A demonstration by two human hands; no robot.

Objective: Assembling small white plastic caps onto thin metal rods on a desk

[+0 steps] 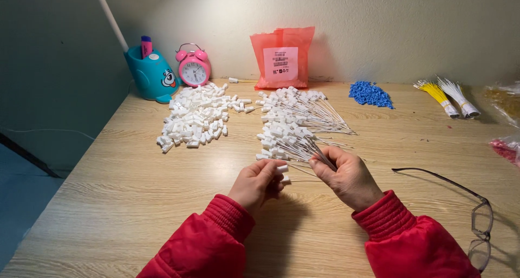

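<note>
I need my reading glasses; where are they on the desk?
In the head view, the glasses lie at the desk's right edge, beside the right hand.

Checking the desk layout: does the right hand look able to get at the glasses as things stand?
Probably not freely: the right hand grips a bundle of wires, though the table between it and the glasses lies bare.

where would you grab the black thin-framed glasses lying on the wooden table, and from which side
Probably the long thin temple arm of the black thin-framed glasses, coming from above with a pinch. It lies stretched out across the wooden table with bare surface on both sides, apart from the right hand. The lenses at the table's near edge are best left untouched.
</note>
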